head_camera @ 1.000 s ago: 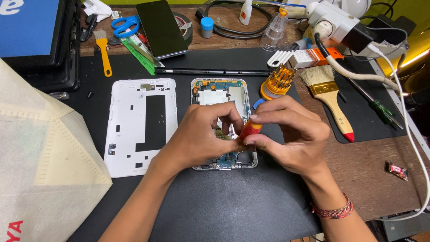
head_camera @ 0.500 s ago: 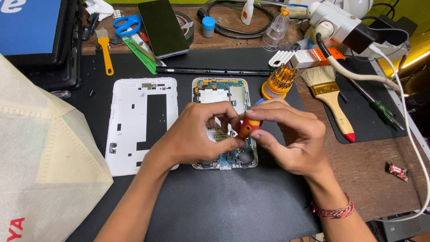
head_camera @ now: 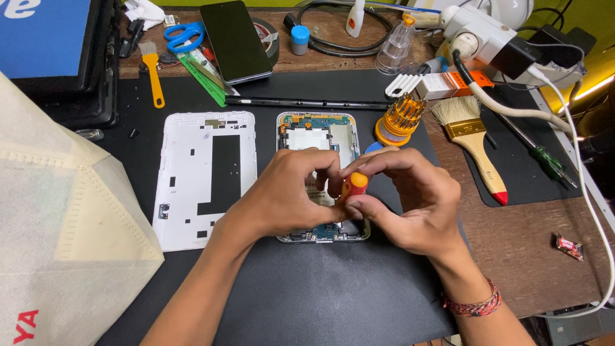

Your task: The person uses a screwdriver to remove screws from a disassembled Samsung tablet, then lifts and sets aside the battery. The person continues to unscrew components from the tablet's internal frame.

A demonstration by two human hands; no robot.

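Both hands on the opened tablet (head_camera: 318, 138) mid-bench: my right hand (head_camera: 410, 202) pinches the orange screwdriver (head_camera: 354, 186) upright, left hand (head_camera: 288, 195) curled, fingertips steadying its tip; white back cover (head_camera: 205, 176) sits left.

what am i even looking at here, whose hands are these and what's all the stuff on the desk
This is one picture from a camera worn on a person's head, looking down at their own two bare hands; there is no machine. The left hand steadies an opened tablet, its circuit boards showing. The right hand holds a small orange-handled screwdriver upright over it, in a fingertip grip. Beside the tablet, to its left, lies its white back cover. All this sits on a black mat on a wooden desk. To the right are a round orange holder of screwdriver bits and a paintbrush. Along the back lie a dark phone, blue scissors and cables.
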